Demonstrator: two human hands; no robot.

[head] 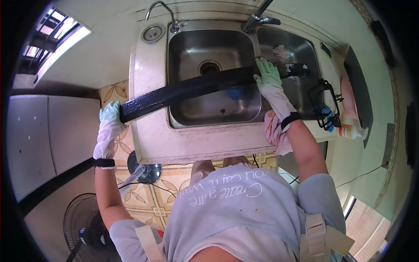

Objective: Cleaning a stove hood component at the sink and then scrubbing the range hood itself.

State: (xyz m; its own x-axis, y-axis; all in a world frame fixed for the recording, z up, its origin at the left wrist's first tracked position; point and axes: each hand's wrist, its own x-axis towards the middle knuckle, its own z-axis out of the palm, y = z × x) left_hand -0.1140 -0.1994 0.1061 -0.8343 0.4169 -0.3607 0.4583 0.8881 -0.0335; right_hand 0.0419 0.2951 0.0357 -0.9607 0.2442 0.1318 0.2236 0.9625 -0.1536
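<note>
A long, wet black panel point(183, 90) lies slanted across the double-bowl steel sink. Its left end juts past the counter's left edge, where my left hand point(110, 114), in a white and pale green glove, grips it. Toward the other end, my gloved right hand point(269, 73) lies over the panel beside the bowl divider, fingers across its top and thumb at its near side. Beyond that hand, the black end point(296, 70) carries white suds in the right bowl point(294, 98). The underside of my right hand is hidden. Below the panel, a blue scrubber point(235, 92) sits in the left bowl point(203, 113).
A pink cloth point(276, 131) hangs over the counter's front edge under my right wrist. Black pan supports point(327, 104), a blue cloth point(324, 113) and a white bottle point(352, 131) stand at right. The faucet point(253, 23) rises behind. A fan point(86, 226) stands behind my left arm.
</note>
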